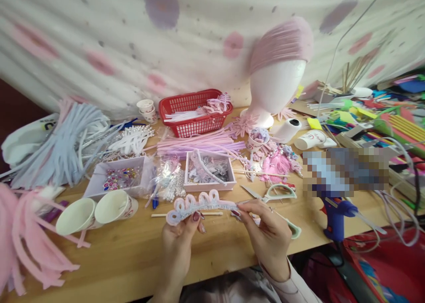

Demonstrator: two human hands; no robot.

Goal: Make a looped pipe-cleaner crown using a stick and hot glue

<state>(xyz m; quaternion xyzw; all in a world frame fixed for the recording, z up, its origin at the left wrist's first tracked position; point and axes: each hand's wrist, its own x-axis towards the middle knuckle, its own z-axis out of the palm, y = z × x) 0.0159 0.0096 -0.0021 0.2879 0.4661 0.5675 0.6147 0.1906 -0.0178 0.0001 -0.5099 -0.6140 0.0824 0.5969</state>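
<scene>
A pale pink and lilac looped pipe-cleaner strip (pixel 195 204), with a row of curls along its top edge, is held up above the table's front. My left hand (pixel 181 238) pinches its lower left part between thumb and fingers. At the strip's right end my right hand (pixel 265 230) grips it with thumb and forefinger; the other fingers are curled and partly hidden. Just beyond my right hand lie green-handled scissors (pixel 280 192). Behind the strip a thin wooden stick (pixel 212 213) lies on the table, and a white box (pixel 209 187) of small ornaments stands farther back.
A blue glue gun (pixel 335 214) stands at the right near trailing cords. Paper cups (pixel 76 219) and pink pipe cleaners (pixel 29 241) occupy the left. Farther back are a red basket (pixel 195 128), purple pipe cleaners (pixel 199 144) and a white mannequin head (pixel 277 83) with a pink cap.
</scene>
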